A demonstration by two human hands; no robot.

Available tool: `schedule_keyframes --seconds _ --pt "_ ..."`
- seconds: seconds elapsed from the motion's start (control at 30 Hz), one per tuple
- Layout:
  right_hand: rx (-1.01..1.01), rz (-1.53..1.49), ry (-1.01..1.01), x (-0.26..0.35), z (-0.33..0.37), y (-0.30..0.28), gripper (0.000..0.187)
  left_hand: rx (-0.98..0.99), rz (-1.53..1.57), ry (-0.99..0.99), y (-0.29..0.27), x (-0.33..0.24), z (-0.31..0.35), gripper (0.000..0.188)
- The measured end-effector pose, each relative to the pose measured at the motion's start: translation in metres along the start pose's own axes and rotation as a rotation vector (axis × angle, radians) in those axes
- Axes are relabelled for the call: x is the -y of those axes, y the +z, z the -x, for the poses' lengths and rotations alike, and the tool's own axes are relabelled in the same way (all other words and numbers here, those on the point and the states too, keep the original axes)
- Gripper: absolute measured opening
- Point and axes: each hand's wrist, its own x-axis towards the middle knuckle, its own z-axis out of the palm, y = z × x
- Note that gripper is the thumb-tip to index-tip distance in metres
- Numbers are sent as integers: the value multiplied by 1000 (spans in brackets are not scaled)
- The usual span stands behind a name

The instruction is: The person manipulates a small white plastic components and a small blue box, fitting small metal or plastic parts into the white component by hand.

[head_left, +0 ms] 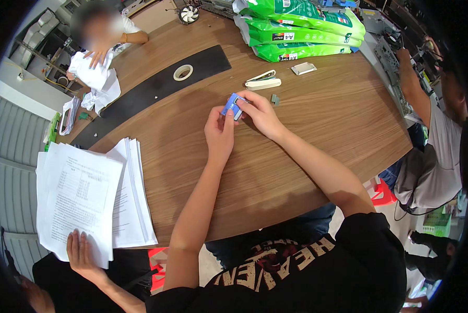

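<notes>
Both my hands meet over the middle of the wooden table (307, 135). A small blue box (233, 106) sits between them. My left hand (219, 131) grips its lower left side with thumb and fingers. My right hand (260, 112) pinches its upper right end. Just beyond my hands lie a white stapler (262, 80) and a small grey piece (275, 99). A small silvery flat box (303, 68) lies farther back.
Green paper reams (296, 28) are stacked at the far edge. A tape roll (182, 72) lies on a black mat (155, 88). A person's hand (82, 253) holds paper stacks (87, 198) at left. Another person (101, 31) handles papers far left; a third (432, 125) works at right.
</notes>
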Motion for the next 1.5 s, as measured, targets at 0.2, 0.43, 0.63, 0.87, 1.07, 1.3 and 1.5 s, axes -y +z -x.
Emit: schedule_keyframes --seconds 0.2,0.43,0.63,0.87,1.07,1.3,1.5 --pt "61 76 -13 4 1 -4 13 -18 -131 50 1 3 2 12" --pt "113 -92 59 4 -3 -11 10 -69 -285 176 1 3 3 11" --pt "153 -40 43 10 -3 -14 9 -117 -422 270 1 -1 3 10" --pt "141 230 85 22 -2 -18 6 -131 -498 365 1 -3 3 8" --pt "192 206 53 18 -5 -32 3 -53 -510 306 6 -11 5 7" --pt "210 189 79 25 -3 -29 2 50 -486 282 2 -9 4 8" --pt "272 214 96 25 -6 -37 5 81 -411 234 2 -6 3 8"
